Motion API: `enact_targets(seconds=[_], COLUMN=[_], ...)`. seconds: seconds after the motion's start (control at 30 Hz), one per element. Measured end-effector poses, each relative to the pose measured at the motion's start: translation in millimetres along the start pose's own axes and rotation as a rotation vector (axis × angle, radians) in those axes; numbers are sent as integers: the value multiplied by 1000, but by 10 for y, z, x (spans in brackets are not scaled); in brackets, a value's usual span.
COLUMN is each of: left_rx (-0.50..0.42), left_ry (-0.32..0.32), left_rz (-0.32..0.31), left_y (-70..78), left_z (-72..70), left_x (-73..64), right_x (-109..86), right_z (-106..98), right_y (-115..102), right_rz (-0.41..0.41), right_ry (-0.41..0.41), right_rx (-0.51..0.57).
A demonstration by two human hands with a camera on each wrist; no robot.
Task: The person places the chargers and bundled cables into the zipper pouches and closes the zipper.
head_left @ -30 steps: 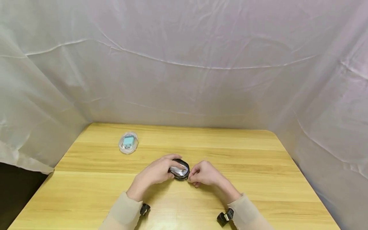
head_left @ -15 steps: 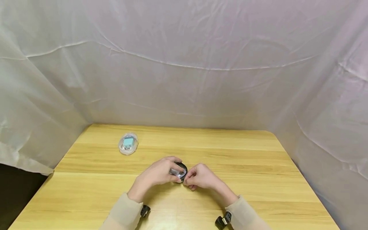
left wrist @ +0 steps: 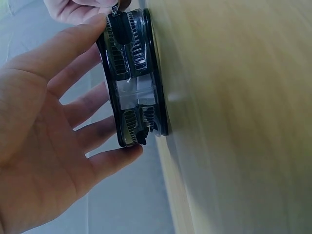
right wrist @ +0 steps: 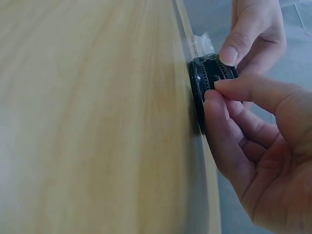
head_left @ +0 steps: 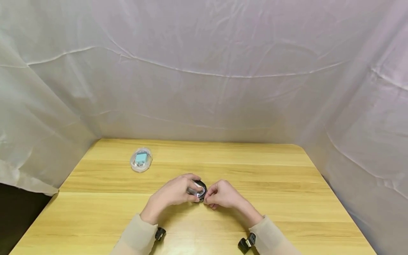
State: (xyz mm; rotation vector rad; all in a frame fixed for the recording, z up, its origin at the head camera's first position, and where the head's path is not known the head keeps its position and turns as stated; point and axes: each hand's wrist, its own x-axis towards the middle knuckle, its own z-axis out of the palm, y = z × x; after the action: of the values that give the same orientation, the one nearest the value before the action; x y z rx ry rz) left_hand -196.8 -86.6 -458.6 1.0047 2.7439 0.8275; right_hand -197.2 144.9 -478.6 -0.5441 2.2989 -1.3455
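A small oval zipper case (head_left: 201,191) with black trim and a see-through top rests on the wooden table. My left hand (head_left: 173,190) grips it from the left, thumb at the near edge and fingers across the top and far edge. In the left wrist view, zipper teeth (left wrist: 119,61) run along the side of the case, with a gap between them showing something pale inside. My right hand (head_left: 223,194) pinches the zipper pull at the right end between thumb and index finger. The pinching fingertips (right wrist: 222,87) mostly hide the pull.
At the back left of the wooden table (head_left: 271,198) lies a round clear pouch (head_left: 141,160) with a light blue block inside. Pale cloth (head_left: 204,99) hangs behind the table and along both sides. Each wrist wears a small black camera.
The right hand and the case have shifted slightly left, and the left thumb has come farther along the near edge. In the last half second little moves.
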Motion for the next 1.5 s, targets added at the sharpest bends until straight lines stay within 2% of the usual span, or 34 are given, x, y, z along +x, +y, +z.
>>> enact_targets(seconds=[0.3, 0.5, 0.73, 0.9, 1.0, 1.27, 1.5], left_rx=[-11, -13, -24, 12, 14, -64, -60], left_ry=[-5, -16, -34, -46, -48, -35, -29], left_rz=[-20, -31, 5, 47, 42, 4, -3], left_y=[-1, 8, 3, 3, -3, -28, -44], left_z=[25, 13, 6, -6, -7, -8, -17], left_x=[-5, -1, 22, 30, 29, 24, 22], right_x=[-27, -22, -43, -59, -57, -39, -28], right_z=[-68, -118, -112, -67, -29, 34, 37], right_y=[-7, 11, 24, 14, 11, 17, 8], right_rz=[-15, -4, 21, 14, 2, -13, -16], right_ry=[52, 87, 37, 0, -9, -21, -14], right_rx=[-77, -85, -52, -28, -18, 1, -12])
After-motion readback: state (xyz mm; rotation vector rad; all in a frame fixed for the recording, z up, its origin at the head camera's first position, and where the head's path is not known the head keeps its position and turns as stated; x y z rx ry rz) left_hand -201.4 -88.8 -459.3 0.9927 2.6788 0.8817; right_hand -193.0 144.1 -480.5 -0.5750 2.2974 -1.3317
